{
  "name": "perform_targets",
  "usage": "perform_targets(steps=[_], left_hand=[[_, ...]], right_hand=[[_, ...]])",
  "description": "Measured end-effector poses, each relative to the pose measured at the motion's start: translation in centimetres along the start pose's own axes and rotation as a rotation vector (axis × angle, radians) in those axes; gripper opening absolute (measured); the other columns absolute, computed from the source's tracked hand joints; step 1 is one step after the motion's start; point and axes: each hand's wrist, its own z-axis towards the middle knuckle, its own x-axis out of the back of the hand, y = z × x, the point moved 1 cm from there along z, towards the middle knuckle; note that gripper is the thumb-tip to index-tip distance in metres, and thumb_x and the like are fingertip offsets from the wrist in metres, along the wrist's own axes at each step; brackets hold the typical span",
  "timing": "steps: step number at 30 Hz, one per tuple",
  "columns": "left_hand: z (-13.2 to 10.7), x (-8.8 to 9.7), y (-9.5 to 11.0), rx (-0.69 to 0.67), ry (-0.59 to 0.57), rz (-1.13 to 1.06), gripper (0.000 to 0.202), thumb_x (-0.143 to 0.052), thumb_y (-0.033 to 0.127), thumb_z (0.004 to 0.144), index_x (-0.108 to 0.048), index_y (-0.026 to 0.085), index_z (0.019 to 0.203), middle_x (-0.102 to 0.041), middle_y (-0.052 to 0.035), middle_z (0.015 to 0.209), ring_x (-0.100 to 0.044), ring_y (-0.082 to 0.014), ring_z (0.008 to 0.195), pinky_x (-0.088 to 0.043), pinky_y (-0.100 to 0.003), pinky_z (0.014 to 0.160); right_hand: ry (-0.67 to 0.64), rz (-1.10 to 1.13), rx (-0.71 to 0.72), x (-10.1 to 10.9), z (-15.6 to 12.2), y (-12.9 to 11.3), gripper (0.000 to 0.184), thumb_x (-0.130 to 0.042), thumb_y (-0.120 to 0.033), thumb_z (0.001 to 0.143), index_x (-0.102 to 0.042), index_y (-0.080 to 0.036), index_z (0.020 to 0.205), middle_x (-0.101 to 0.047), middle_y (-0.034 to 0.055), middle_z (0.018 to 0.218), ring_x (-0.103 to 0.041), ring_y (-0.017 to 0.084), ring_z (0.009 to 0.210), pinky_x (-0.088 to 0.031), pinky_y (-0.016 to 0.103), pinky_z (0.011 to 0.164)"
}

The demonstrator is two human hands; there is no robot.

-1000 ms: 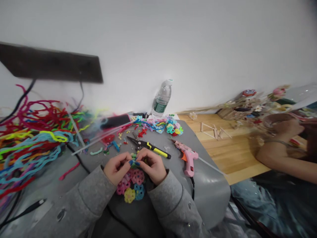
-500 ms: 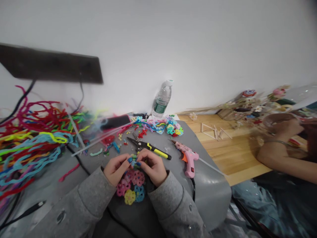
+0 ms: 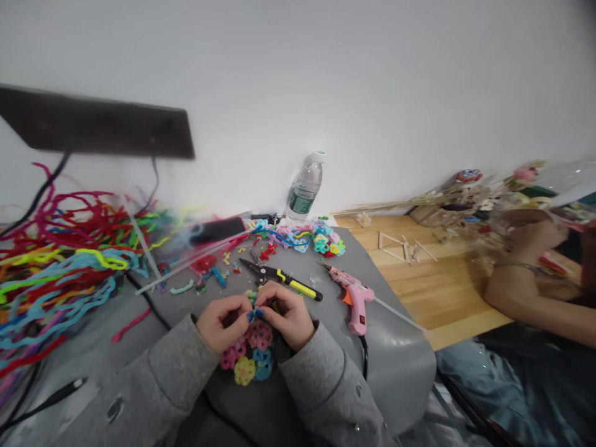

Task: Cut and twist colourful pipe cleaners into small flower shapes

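My left hand (image 3: 228,321) and my right hand (image 3: 287,312) meet fingertip to fingertip at the front of the grey table. Both are closed in a pinch on a small light-blue pipe-cleaner piece (image 3: 255,310), mostly hidden by the fingers. Just below them lies a cluster of pipe-cleaner flowers: pink (image 3: 261,335), yellow (image 3: 244,370) and blue (image 3: 262,364). Beyond my right hand rest pliers with black and yellow handles (image 3: 298,286). A pink glue gun (image 3: 356,301) lies further right, a clear glue stick coming out of its back.
A pile of coloured pipe cleaners (image 3: 69,267) covers the left side. A water bottle (image 3: 305,186) stands by the wall, near more pipe-cleaner flowers (image 3: 326,241). Cables and clippings are scattered about. Another person's arm (image 3: 526,304) rests on the wooden table (image 3: 419,292) at right.
My left thumb has moved in toward my right fingertips, and the pinched piece is now more covered. The other person's hand at right has shifted slightly.
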Motion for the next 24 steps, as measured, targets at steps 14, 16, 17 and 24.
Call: perform_targets(steps=[14, 16, 17, 24], left_hand=[[0.15, 0.27, 0.70, 0.051, 0.118, 0.093, 0.022, -0.047, 0.029, 0.076, -0.046, 0.018, 0.057, -0.039, 0.0045, 0.052, -0.037, -0.0106, 0.051, -0.030, -0.023, 0.051], [0.28, 0.29, 0.77, 0.057, 0.098, 0.045, 0.026, -0.048, 0.033, 0.077, -0.046, 0.018, 0.056, -0.039, 0.0044, 0.052, -0.037, -0.0107, 0.051, -0.030, -0.023, 0.050], [0.33, 0.28, 0.78, 0.055, 0.090, 0.018, 0.028, -0.048, 0.035, 0.078, -0.046, 0.018, 0.056, -0.039, 0.0044, 0.051, -0.036, -0.0106, 0.050, -0.030, -0.023, 0.050], [0.28, 0.08, 0.93, 0.061, 0.091, -0.087, 0.030, -0.050, 0.042, 0.080, -0.052, 0.017, 0.064, -0.042, 0.0039, 0.055, -0.039, -0.0109, 0.052, -0.033, -0.023, 0.051]], right_hand=[[0.007, 0.016, 0.047, -0.16, 0.02, 0.16, 0.018, -0.065, -0.034, 0.079, -0.061, -0.020, 0.068, -0.060, 0.0046, 0.070, -0.057, 0.017, 0.069, -0.047, 0.032, 0.066], [0.012, 0.014, 0.035, -0.16, -0.02, 0.17, 0.019, -0.064, -0.035, 0.079, -0.060, -0.019, 0.070, -0.060, 0.0044, 0.071, -0.056, 0.017, 0.068, -0.046, 0.032, 0.065], [0.015, 0.014, 0.024, -0.15, -0.06, 0.18, 0.019, -0.064, -0.036, 0.079, -0.059, -0.019, 0.071, -0.059, 0.0042, 0.071, -0.055, 0.017, 0.068, -0.045, 0.031, 0.064], [0.008, 0.032, -0.044, -0.12, -0.31, 0.43, 0.021, -0.062, -0.038, 0.080, -0.055, -0.019, 0.075, -0.055, 0.0025, 0.072, -0.052, 0.015, 0.068, -0.043, 0.028, 0.063]])
